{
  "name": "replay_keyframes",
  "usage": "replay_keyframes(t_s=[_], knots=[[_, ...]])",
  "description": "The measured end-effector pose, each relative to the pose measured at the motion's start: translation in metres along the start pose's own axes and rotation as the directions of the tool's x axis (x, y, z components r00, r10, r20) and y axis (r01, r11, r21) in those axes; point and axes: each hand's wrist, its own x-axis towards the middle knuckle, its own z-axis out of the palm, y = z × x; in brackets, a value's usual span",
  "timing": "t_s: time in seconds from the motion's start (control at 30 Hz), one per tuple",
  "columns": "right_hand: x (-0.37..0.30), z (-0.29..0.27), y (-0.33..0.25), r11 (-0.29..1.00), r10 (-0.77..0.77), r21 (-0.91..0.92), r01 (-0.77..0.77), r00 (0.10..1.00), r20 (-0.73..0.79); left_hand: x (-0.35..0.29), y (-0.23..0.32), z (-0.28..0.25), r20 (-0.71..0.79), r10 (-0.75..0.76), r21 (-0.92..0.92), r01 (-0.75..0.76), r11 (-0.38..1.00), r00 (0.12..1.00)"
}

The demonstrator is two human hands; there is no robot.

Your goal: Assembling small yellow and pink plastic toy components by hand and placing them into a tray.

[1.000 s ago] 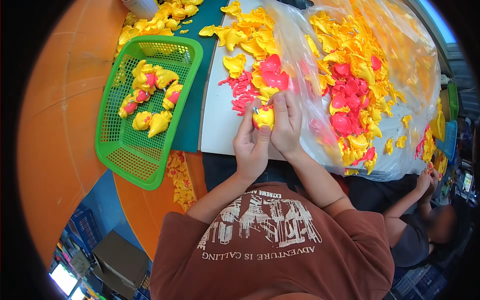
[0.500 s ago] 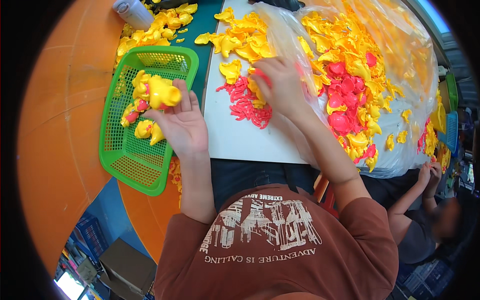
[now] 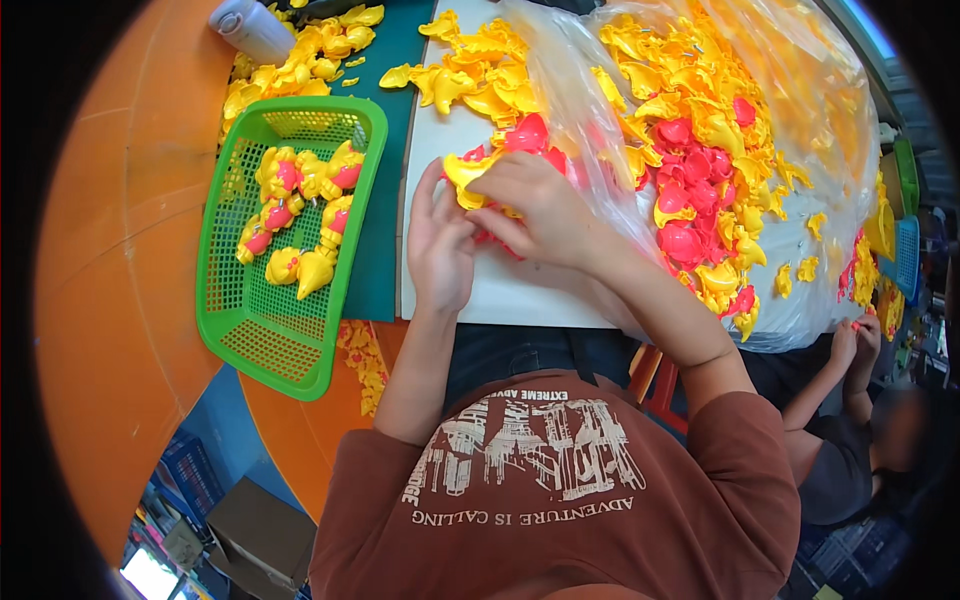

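Above the white bench (image 3: 540,297), between its near and left edges, you hold a thin, curved yellow shell (image 3: 463,183) of glossy plastic. Your right hand (image 3: 530,205) pinches it between thumb and bent fingers. Your left hand (image 3: 443,240) turns its palm up, fingers half curled at the shell's left side; whether they grip it, I cannot tell. Smooth pink cups (image 3: 527,132) lie just beyond, with jagged-rimmed loose shells (image 3: 500,75) farther along the bench's left edge. Clear, crumpled film (image 3: 565,85) stretches right and droops over the near edge. Left of the bench, a green lattice basket (image 3: 270,352) carries rounded yellow-and-pink figures (image 3: 317,272).
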Motion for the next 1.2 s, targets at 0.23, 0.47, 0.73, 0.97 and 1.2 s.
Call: replay_keyframes(t_s=[0.23,0.47,0.73,0.97,1.2], knots=[[-0.017,-0.004,0.008,0.99,-0.132,-0.045,0.132,0.991,-0.012,-0.006,-0.006,0.006,-0.106,-0.02,0.194,0.041,0.98,0.994],[0.027,-0.042,0.048,0.926,-0.1,-0.374,0.06,0.991,-0.088,-0.007,-0.01,-0.006,-0.151,0.185,0.433,-0.103,0.896,0.971],[0.013,-0.16,0.146,0.44,0.292,-0.73,-0.523,0.852,-0.435,-0.012,-0.018,-0.023,-0.146,0.137,0.443,-0.059,0.895,0.98],[0.049,-0.153,0.182,0.364,0.085,-0.858,-0.361,0.931,-0.356,-0.014,-0.025,-0.011,-0.143,0.124,0.485,-0.039,0.874,0.982],[0.065,-0.14,0.192,0.207,0.195,-0.855,-0.476,0.876,-0.44,-0.014,-0.026,-0.007,-0.153,0.119,0.462,-0.035,0.886,0.981]])
